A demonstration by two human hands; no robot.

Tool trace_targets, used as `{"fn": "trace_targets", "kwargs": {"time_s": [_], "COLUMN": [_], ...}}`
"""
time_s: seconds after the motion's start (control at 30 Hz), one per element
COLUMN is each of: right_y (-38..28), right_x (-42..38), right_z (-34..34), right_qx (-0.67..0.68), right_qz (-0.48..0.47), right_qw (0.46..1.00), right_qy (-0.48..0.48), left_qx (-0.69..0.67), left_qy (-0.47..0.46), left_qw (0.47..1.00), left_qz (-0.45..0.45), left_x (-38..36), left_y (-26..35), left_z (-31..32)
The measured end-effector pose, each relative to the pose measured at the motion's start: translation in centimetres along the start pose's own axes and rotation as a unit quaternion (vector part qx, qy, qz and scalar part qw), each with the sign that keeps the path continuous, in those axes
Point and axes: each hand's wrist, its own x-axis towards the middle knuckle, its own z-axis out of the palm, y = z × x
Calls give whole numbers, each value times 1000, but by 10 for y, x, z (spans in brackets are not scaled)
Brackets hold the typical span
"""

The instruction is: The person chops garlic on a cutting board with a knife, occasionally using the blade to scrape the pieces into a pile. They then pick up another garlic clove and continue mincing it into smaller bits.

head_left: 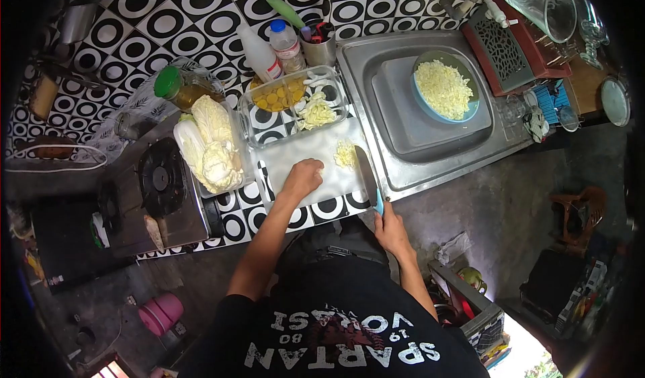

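Note:
In my right hand (pixel 392 229) is a kitchen knife (pixel 366 175) with a blue handle, its blade pointing away from me along the right edge of a white cutting board (pixel 285 159). A small pile of finely chopped cabbage (pixel 346 155) lies on the board just left of the blade. My left hand (pixel 306 178) rests on the board with its fingers curled in; what they hold, if anything, is hidden. Behind the board, a clear divided container (pixel 250 117) holds cut cabbage pieces (pixel 316 111) in its right part. Whole napa cabbages (pixel 213 143) sit in a tub to the left.
On the right, a steel sink (pixel 349 62) carries a bowl (pixel 420 99) full of chopped cabbage (pixel 443 89). A gas stove (pixel 127 227) stands on the left. Bottles (pixel 287 47), a utensil cup (pixel 320 49) and a green-lidded jar (pixel 185 90) line the tiled wall.

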Motion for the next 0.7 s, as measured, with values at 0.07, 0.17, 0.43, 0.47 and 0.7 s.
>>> {"fn": "trace_targets", "kwargs": {"time_s": [0.07,0.17,0.43,0.47,0.7], "right_y": [-3,2,-17,-19,-46], "right_x": [3,7,21,22,28], "right_z": [1,17,43,45,45], "right_qx": [-3,-13,-118,-133,-216], "right_qz": [0,2,-29,-47,-2], "right_qw": [1000,999,986,983,962], "right_qy": [-17,-45,-114,-114,-170], "left_qx": [27,50,-83,-65,-67], "left_qy": [-24,-45,133,131,144], "left_qw": [999,997,987,988,983], "left_qz": [27,46,-28,-46,-92], "left_x": [-1,-7,-32,-33,-34], "left_y": [-2,-2,-1,-2,-8], "left_z": [-6,-12,3,5,17]}}
